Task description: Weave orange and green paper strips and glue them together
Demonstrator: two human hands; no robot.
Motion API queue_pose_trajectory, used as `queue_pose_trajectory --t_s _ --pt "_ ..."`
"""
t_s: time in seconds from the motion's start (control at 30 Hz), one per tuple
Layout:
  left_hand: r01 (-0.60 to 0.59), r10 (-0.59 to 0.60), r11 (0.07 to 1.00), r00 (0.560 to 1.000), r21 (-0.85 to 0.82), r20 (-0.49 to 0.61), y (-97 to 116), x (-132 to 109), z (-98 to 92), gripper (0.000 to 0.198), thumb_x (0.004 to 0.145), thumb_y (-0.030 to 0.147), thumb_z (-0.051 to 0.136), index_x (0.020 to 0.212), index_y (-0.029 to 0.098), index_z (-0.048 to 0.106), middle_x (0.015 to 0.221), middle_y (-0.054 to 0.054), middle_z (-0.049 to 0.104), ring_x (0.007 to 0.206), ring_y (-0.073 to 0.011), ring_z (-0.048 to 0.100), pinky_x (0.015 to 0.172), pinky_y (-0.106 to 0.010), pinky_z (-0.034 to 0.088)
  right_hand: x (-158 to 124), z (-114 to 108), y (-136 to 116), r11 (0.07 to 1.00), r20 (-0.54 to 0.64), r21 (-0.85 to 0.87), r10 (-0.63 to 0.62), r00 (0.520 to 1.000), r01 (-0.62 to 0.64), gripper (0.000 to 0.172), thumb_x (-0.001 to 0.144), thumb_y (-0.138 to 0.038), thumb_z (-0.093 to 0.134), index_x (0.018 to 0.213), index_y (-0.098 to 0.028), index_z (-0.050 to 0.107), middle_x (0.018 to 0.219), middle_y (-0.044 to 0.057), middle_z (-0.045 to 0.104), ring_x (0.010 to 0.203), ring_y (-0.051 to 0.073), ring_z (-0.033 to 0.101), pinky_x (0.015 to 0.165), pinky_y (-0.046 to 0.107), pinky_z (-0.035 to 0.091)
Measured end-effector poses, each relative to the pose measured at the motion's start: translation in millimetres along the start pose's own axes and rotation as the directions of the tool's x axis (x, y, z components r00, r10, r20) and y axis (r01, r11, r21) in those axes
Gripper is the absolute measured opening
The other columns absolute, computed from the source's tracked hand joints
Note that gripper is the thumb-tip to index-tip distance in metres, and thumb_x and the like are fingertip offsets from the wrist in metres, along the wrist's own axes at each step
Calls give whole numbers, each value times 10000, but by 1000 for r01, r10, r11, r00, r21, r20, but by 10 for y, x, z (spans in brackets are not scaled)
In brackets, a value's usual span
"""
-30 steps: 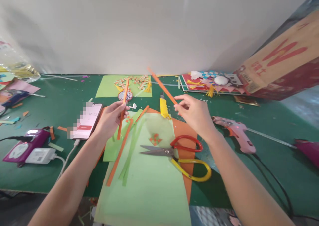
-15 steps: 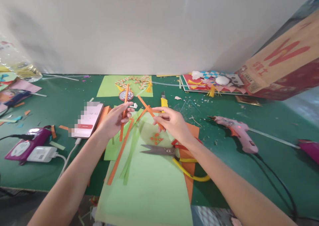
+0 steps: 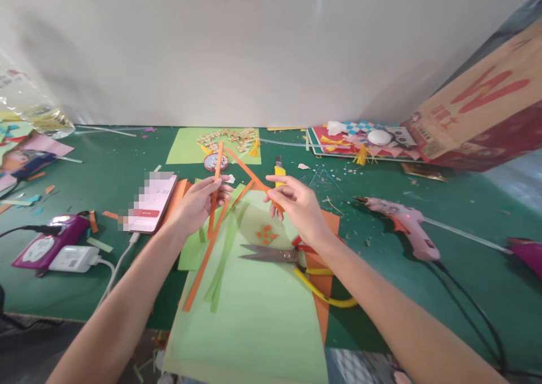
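Between the thumb and fingers of my left hand point(image 3: 202, 202) is an upright orange paper strip point(image 3: 219, 164). My right hand point(image 3: 296, 202) pinches another orange paper strip point(image 3: 243, 168), which slants up to the left. Both hands are above a light green paper sheet point(image 3: 254, 322). Under them lie a loose orange strip point(image 3: 199, 276), thin green paper strips point(image 3: 220, 271) and a small orange cut-paper pattern point(image 3: 266, 235). Scissors point(image 3: 271, 254) with red and yellow handles rest on the sheet, partly beneath my right forearm.
A pink glue gun point(image 3: 404, 223) lies at right, its cord trailing down. A yellow utility knife point(image 3: 279, 172) is beyond my right hand. At left are a phone point(image 3: 150, 203), a purple power socket point(image 3: 53, 243) and a white charger point(image 3: 74, 258). A paper bag point(image 3: 478, 101) leans at back right.
My right hand has shifted slightly right, and the far end of its strip has swung up and left. The strip in my left hand has moved slightly right. The scissors stay put.
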State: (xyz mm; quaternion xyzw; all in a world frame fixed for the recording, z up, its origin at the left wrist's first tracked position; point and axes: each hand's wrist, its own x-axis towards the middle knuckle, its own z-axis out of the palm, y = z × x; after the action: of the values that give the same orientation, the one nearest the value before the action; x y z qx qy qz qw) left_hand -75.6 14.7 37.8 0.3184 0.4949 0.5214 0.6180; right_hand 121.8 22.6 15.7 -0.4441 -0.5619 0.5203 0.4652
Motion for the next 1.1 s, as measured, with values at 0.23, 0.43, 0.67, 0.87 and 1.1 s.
queue_pose_trajectory --t_s 0.23,0.43,0.67,0.87,1.1 --pt "-32 35 992 999 120 -26 -13 -24 27 129 853 157 548 839 105 666 669 -58 691 537 -91 592 530 -202 417 22 2 96 998 14 -69 14 1000 -13 436 762 -302 581 1176 -185 507 726 -32 595 419 69 513 355 205 416" --pt "-29 33 982 999 187 -20 -68 -12 54 98 844 193 581 830 109 631 791 -80 712 684 -127 674 583 -203 449 -73 126 58 1000 137 -28 12 990 -8 461 790 -295 562 1232 -204 471 802 -16 584 495 94 580 423 238 495" --pt "-124 137 956 990 267 -31 -91 16 -1 160 798 222 599 919 119 577 842 -73 684 624 -114 652 436 -170 364 -126 133 109 852 293 -459 -121 948 251 238 841 -231 579 1066 -171 625 732 19 662 625 147 606 652 312 527" --pt "-194 220 862 976 469 0 -124 36 2 196 763 261 606 902 124 583 937 -82 644 621 -121 652 376 -159 349 -143 160 151 437 556 -636 -313 770 636 316 882 -67 439 1117 -112 645 1060 120 685 1043 242 580 870 375 498" --pt "-222 208 651 972 726 112 -254 59 -45 456 796 324 566 1215 145 560 855 -57 700 540 -136 630 419 -203 410 -123 182 161 283 658 -688 -144 739 668 411 838 -11 458 1230 -66 567 1079 156 650 1019 265 552 843 408 488"
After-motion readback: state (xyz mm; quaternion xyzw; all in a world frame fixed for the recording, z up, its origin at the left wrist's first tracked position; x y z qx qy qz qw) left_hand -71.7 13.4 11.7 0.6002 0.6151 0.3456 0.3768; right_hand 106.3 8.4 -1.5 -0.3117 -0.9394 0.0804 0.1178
